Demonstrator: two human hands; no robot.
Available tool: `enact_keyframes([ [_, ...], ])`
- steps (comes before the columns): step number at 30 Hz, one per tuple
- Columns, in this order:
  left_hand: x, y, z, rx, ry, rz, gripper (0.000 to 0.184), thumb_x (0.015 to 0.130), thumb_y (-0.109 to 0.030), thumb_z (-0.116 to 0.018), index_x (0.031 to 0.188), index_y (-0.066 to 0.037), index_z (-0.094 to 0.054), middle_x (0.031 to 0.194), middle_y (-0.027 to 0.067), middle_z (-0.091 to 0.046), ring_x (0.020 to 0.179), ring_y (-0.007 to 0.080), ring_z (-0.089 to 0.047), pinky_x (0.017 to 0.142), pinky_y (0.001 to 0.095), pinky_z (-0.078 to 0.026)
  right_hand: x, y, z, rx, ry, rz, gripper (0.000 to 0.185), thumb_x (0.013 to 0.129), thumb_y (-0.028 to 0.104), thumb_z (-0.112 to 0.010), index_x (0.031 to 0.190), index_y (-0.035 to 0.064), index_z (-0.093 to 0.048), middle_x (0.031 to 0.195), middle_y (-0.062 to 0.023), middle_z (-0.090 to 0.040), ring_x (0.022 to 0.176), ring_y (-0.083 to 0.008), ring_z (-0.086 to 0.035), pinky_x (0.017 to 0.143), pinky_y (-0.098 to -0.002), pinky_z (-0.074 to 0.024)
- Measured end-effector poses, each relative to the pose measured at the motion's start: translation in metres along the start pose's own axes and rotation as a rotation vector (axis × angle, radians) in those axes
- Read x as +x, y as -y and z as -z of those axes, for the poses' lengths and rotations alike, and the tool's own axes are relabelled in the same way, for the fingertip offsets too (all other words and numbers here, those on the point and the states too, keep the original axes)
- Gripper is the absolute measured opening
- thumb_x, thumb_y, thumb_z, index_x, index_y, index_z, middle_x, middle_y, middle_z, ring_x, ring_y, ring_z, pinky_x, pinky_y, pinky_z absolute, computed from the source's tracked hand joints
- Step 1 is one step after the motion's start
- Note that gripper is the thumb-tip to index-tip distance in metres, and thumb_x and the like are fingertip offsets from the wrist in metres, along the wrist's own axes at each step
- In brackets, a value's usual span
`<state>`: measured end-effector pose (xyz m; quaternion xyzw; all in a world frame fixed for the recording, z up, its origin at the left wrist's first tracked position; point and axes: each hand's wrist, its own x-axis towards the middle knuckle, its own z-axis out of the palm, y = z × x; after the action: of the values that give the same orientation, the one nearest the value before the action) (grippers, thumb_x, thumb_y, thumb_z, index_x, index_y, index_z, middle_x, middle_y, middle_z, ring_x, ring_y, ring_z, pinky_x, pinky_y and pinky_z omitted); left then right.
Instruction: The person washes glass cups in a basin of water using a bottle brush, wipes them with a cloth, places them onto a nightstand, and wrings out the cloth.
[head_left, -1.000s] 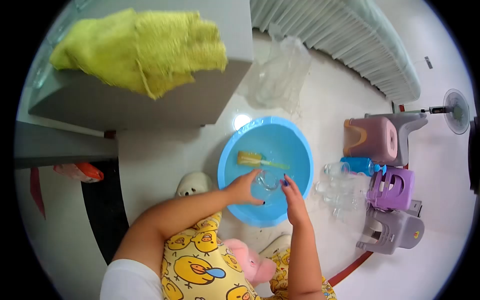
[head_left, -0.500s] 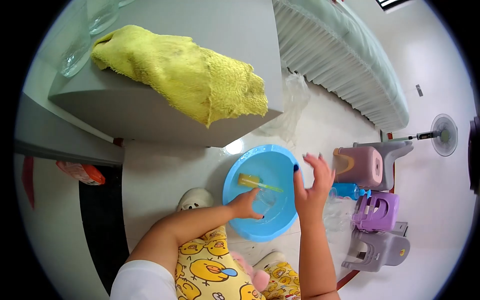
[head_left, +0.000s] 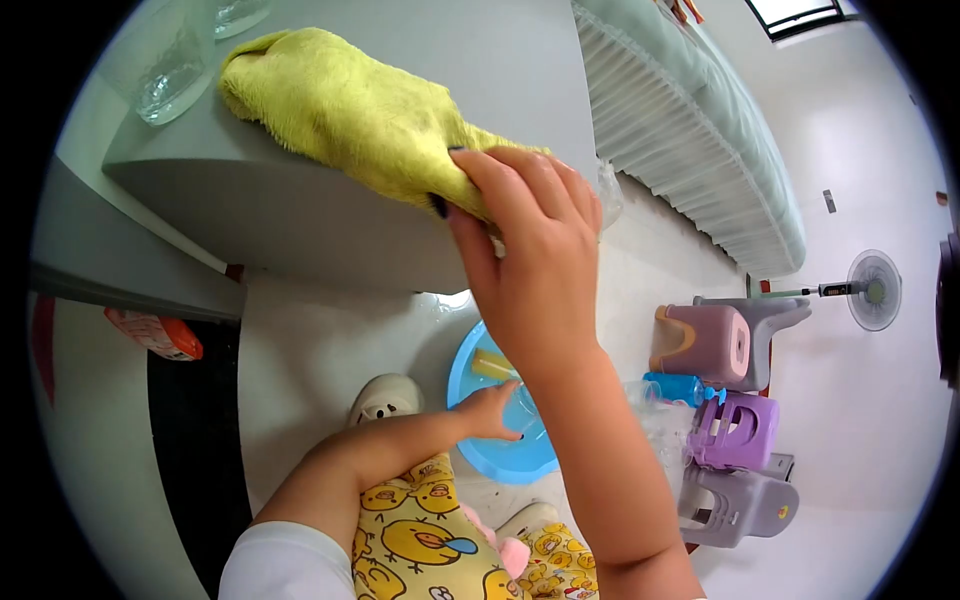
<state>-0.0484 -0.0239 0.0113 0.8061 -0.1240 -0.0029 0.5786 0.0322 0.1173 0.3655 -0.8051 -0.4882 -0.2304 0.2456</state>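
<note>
My right hand (head_left: 540,270) is closed on the near end of a yellow towel (head_left: 345,110), which lies along the edge of a grey table (head_left: 480,50). Lower down, my left hand (head_left: 486,411) reaches into a light blue basin (head_left: 500,468) on the floor. Its fingers curve around a clear glass (head_left: 522,413), only partly visible. Beside it in the basin is a yellow cylindrical sponge (head_left: 490,364); my right forearm hides much of the basin's right side.
Clear glasses (head_left: 172,85) stand on the table at the upper left. Right of the basin are a pink stool (head_left: 705,345), a blue bottle (head_left: 675,389), a purple stool (head_left: 745,430) and a grey stool (head_left: 735,505). A fan (head_left: 874,290) and a skirted bed (head_left: 690,130) are farther off.
My right hand has moved up from beside the basin and taken hold of the towel's end. My left hand stays at the glass in the basin.
</note>
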Motion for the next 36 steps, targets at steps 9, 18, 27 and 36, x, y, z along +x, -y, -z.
enact_keyframes([
  [9, -0.002, -0.058, 0.066, -0.149, 0.155, 0.233, 0.091, 0.054, -0.034, -0.076, 0.124, -0.001, -0.029, 0.102, 0.0214, -0.055, 0.096, 0.0331, -0.054, 0.084, 0.0360, -0.043, -0.126, -0.035, 0.092, 0.139, -0.043, -0.463, 0.026, 0.088, 0.003, -0.035, 0.111, -0.0032, -0.045, 0.105, -0.0103, -0.051, 0.091, -0.0147, -0.050, 0.081, -0.0278, -0.0400],
  [18, -0.003, -0.054, 0.062, -0.143, 0.204, 0.288, 0.096, 0.052, -0.037, -0.077, 0.127, -0.003, -0.029, 0.099, 0.0201, -0.054, 0.094, 0.0316, -0.054, 0.081, 0.0348, -0.044, -0.279, -0.024, 0.206, 0.370, 0.001, -1.315, 0.025, 0.089, 0.010, -0.040, 0.107, -0.0033, -0.050, 0.087, -0.0048, -0.056, 0.075, -0.0082, -0.052, 0.066, -0.0199, -0.0417],
  [27, 0.060, -0.133, 0.097, 0.043, 0.258, 0.144, 0.090, 0.051, -0.033, -0.078, 0.124, -0.004, -0.033, 0.099, 0.0184, -0.056, 0.095, 0.0299, -0.054, 0.082, 0.0365, -0.043, -0.311, 0.015, 0.290, 0.681, -0.211, -1.525, 0.031, 0.089, 0.019, -0.044, 0.110, -0.0023, -0.049, 0.091, -0.0072, -0.059, 0.077, -0.0115, -0.057, 0.067, -0.0229, -0.0472],
  [36, 0.094, -0.253, 0.104, 0.248, 0.123, 0.053, 0.093, 0.048, -0.033, -0.080, 0.123, -0.002, -0.034, 0.106, 0.0211, -0.054, 0.100, 0.0322, -0.053, 0.085, 0.0356, -0.042, -0.277, 0.022, 0.313, 0.585, -0.243, -1.273, 0.026, 0.087, 0.016, -0.045, 0.102, -0.0013, -0.056, 0.084, -0.0046, -0.060, 0.076, -0.0097, -0.053, 0.069, -0.0242, -0.0424],
])
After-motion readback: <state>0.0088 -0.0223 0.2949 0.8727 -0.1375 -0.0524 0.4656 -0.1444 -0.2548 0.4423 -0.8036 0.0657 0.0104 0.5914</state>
